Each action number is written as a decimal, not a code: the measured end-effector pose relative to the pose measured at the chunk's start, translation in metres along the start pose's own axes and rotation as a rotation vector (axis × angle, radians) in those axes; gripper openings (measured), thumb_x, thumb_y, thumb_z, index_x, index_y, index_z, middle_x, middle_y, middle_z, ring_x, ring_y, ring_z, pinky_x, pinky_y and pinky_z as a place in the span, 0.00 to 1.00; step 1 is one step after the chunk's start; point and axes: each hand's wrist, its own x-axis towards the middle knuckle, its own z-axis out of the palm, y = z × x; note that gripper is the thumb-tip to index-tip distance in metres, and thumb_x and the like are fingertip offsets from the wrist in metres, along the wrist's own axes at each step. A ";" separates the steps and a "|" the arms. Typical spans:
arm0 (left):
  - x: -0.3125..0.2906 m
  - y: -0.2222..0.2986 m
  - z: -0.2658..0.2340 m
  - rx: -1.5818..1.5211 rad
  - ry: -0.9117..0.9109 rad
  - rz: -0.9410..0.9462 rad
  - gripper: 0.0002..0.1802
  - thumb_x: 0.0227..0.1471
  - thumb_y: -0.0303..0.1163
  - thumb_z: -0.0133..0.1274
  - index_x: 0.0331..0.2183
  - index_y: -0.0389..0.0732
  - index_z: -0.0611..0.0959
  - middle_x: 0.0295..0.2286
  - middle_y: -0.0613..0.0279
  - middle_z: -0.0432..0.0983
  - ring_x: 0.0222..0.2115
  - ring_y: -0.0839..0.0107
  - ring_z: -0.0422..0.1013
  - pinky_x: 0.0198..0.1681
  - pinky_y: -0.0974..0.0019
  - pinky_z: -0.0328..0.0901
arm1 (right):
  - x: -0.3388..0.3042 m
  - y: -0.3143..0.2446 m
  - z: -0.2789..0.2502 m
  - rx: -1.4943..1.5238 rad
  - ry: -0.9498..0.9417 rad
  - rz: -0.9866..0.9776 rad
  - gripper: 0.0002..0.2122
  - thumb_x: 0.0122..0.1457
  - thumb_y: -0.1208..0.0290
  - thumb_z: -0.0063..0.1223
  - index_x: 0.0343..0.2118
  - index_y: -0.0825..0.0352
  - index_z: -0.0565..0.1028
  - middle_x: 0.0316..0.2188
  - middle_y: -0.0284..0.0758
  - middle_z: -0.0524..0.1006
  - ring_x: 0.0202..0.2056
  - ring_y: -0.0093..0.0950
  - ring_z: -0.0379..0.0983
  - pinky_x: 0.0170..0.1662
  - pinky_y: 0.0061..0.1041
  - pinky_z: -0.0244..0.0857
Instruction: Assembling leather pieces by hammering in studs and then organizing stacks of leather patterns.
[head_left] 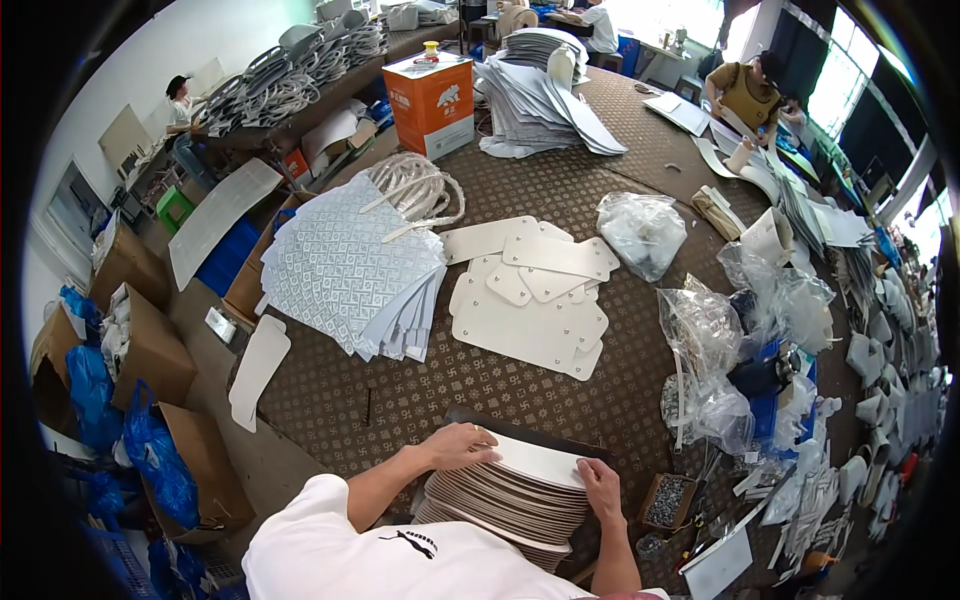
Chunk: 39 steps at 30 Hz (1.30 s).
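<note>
A thick stack of cream panels (500, 505) with rounded shapes and layered edges stands against my body at the table's near edge. Across its top lies a smooth white panel (535, 462). My left hand (462, 446) is closed over the left end of this panel, fingers together on its edge. At the right end, my right hand (602, 488) grips the edge, thumb on top; its other fingers are partly hidden. A dark mat (575, 430) shows just beyond the stack. Farther out lies a loose pile of cream panels (525, 325) with small metal studs near their corners.
Patterned grey-white sheets (350, 255) fan out at left, beside a single cream panel (260, 372). Clear plastic bags (700, 350) and a small box of metal bits (668, 500) lie at right. An orange-white carton (430, 105) stands far back. Other people work farther off.
</note>
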 end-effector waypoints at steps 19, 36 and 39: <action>0.183 -0.157 -0.116 -0.063 0.700 -0.485 0.64 0.46 0.52 0.69 0.68 0.32 0.49 0.65 0.31 0.53 0.65 0.40 0.53 0.69 0.52 0.52 | 0.094 -0.071 -0.018 -0.058 -0.171 -0.103 0.21 0.65 0.58 0.59 0.54 0.70 0.76 0.46 0.41 0.81 0.46 0.31 0.77 0.49 0.29 0.70; 0.215 -0.150 -0.133 -0.203 0.607 -0.532 0.47 0.31 0.24 0.76 0.53 0.27 0.69 0.50 0.45 0.73 0.51 0.58 0.73 0.52 0.59 0.71 | 0.339 -0.076 0.025 -0.382 0.379 -0.127 0.61 0.36 0.49 0.78 0.72 0.63 0.50 0.70 0.53 0.50 0.69 0.54 0.47 0.70 0.48 0.47; 0.225 -0.119 -0.133 -0.144 0.652 -0.402 0.45 0.32 0.25 0.75 0.52 0.27 0.71 0.51 0.45 0.73 0.50 0.57 0.73 0.51 0.58 0.71 | 0.338 -0.103 0.014 -0.345 0.312 0.054 0.63 0.34 0.51 0.80 0.72 0.62 0.48 0.70 0.52 0.49 0.69 0.53 0.47 0.69 0.46 0.49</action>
